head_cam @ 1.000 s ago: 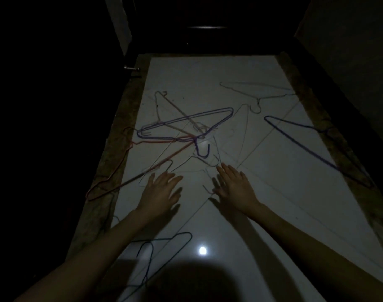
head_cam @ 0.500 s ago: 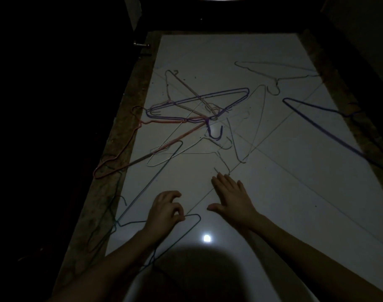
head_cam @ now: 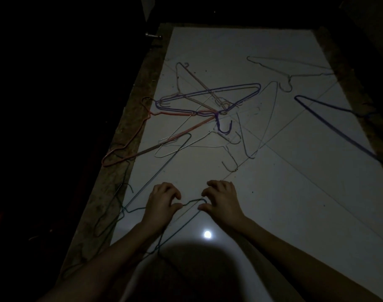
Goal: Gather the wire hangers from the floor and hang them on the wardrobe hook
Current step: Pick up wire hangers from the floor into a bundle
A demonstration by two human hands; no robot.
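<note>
Both hands have pulled back from the middle of the white tiled floor [head_cam: 295, 192] toward its near edge and gone from flat and spread to curled. The left hand [head_cam: 162, 203], which half a second ago was alone on a dark green wire hanger [head_cam: 182, 223], now has company: the right hand [head_cam: 221, 199] has closed in on the same wire. The left thumb and fingers look pinched on the hanger's bent end; the right fingertips are curled at the loop beside it, though the dim light hides whether they truly grip. Judged from this, the first pick-up is just beginning and nothing has been lifted.

The count, largest group first, stays rough in the gloom. About six hangers tangle at the floor's middle and left edge: an orange hanger [head_cam: 129, 147] straddling the brown border strip [head_cam: 129, 118], a purple hanger [head_cam: 208, 94], a beige one [head_cam: 195, 77], two pale ones and a dark thin one reaching toward the hands. Two lie toward the right edge: a dark blue hanger [head_cam: 330, 123] and a pale hanger [head_cam: 288, 64] near the far right corner. One is in hand at the near edge, and perhaps one more dark wire lies by the near left border. One lamp glare [head_cam: 207, 234] shines between the forearms. The wardrobe hook is not in view.
</note>
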